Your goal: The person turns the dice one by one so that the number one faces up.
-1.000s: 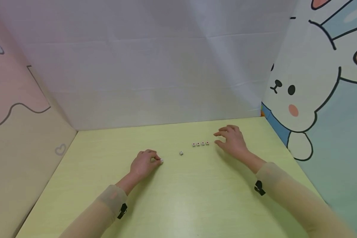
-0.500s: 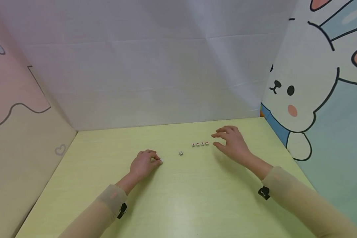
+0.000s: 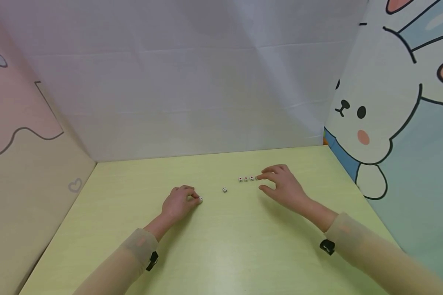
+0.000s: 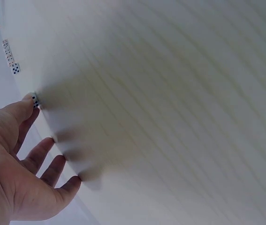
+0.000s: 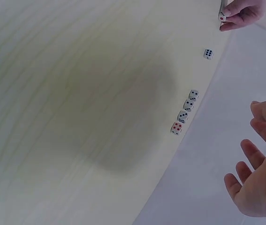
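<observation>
On the yellow table, my left hand (image 3: 178, 203) pinches a small white die (image 4: 35, 100) between thumb and index finger, low at the surface. The other left fingers are spread, their tips close to the tabletop. To the right of it a loose die (image 3: 224, 189) lies by itself. Farther back, several dice stand in a short row (image 3: 245, 179), partly covered at the right end by a fingertip in the head view. My right hand (image 3: 285, 186) hovers by that end with fingers loosely bent and thumb apart, holding nothing. The right wrist view has it apart from the row's red-dotted end die (image 5: 176, 128).
A pale yellow table (image 3: 221, 246) spreads under both arms. White cloth (image 3: 206, 82) closes off the back edge. Printed panels stand at both sides, the right one with a cartoon rabbit (image 3: 369, 119).
My right hand has moved left and toward me, so its fingertips now overlap the row's right end in the head view. My left hand stays still with its die.
</observation>
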Demonstrator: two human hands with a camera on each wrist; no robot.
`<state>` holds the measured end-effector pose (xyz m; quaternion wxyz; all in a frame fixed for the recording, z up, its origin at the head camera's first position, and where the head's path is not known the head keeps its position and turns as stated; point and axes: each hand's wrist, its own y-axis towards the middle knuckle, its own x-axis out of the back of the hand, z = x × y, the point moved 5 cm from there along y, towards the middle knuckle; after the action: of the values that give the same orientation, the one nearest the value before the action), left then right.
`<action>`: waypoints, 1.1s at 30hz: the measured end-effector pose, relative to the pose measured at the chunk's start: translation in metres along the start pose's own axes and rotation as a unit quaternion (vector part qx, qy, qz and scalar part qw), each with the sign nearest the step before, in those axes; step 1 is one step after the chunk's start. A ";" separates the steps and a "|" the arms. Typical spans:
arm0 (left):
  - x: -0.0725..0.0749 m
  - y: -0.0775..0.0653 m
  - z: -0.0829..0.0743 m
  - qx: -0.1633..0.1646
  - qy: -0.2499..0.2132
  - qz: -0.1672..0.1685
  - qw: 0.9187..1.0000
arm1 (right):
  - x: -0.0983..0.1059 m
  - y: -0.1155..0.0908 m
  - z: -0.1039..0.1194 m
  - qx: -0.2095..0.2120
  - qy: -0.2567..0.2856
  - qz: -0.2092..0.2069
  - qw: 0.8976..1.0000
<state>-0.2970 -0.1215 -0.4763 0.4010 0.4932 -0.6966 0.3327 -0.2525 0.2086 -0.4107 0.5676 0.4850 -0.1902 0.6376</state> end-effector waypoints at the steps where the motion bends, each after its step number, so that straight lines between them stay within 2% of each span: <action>1: 0.000 0.000 0.000 -0.001 0.000 -0.001 1.000 | -0.001 0.000 0.001 0.001 0.000 0.002 1.000; 13: -0.001 0.001 0.001 -0.002 -0.001 -0.005 1.000 | -0.022 0.001 0.007 0.014 -0.011 0.007 1.000; 33: -0.002 -0.003 0.001 -0.002 -0.003 -0.016 1.000 | -0.054 0.017 0.022 0.022 -0.042 0.038 0.998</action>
<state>-0.2943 -0.1223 -0.4779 0.4051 0.5043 -0.6906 0.3234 -0.2654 0.1569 -0.4408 0.5235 0.5162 -0.2186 0.6417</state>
